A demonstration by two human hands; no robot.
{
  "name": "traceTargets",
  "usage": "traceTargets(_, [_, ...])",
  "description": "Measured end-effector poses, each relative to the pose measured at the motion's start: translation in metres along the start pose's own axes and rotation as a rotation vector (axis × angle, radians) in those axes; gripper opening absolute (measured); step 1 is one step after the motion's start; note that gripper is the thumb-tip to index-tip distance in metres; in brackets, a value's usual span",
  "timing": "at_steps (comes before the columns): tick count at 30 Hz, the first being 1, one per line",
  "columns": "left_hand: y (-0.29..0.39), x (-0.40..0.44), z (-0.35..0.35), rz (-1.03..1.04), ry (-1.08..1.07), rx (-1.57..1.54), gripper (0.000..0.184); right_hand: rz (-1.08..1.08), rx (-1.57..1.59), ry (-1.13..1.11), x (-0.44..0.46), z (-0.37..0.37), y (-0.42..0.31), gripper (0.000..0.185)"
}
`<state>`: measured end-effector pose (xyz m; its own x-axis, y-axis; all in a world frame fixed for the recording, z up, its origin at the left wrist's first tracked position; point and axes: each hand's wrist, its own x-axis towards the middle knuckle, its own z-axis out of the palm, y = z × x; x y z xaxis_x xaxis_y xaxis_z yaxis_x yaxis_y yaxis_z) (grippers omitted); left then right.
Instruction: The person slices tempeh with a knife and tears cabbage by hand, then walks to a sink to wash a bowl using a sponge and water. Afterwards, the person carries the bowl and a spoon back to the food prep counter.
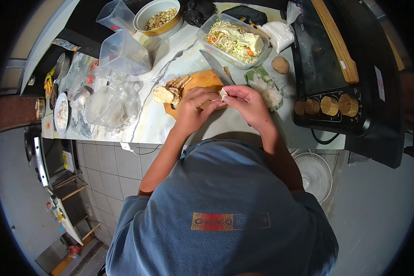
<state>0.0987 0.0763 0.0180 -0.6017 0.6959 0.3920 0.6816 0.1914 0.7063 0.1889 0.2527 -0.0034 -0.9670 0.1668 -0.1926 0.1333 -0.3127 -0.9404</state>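
Right around the wooden board [208, 79], the right hand [249, 102] has a small pale piece [223, 94] pinched in its fingertips. Left hand [195, 108] is curled in close, can't tell if it's gripping too. Knife's [213, 65] just beyond.

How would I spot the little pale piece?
On the counter, find the wooden board. At its right, the left hand and right hand meet. The piece is between them: small, pale and held up, unlike the bigger tan chunks at the board's left.
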Motion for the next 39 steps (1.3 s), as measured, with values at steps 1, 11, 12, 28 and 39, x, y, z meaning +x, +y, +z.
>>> traceTargets(1, [0.001, 0.0, 0.001, -0.018, 0.005, -0.016, 0.016, -0.001, 0.0, -0.001, 0.0, -0.001, 0.001, 0.034])
traceTargets(11, [0.001, -0.001, 0.004, -0.136, 0.01, -0.182, 0.022, -0.004, 0.039, -0.003, 0.001, -0.003, 0.007, 0.036])
traceTargets(12, [0.001, -0.001, 0.004, -0.134, 0.01, -0.181, 0.022, -0.002, 0.042, 0.004, 0.001, -0.003, 0.007, 0.036])
traceTargets(28, [-0.001, -0.008, 0.007, -0.308, 0.012, -0.334, 0.013, -0.072, 0.046, 0.006, 0.0, -0.002, 0.007, 0.024])
traceTargets(39, [0.006, 0.001, 0.01, -0.027, 0.071, -0.137, 0.025, 0.047, 0.005, 0.119, 0.001, 0.003, 0.002, 0.028])
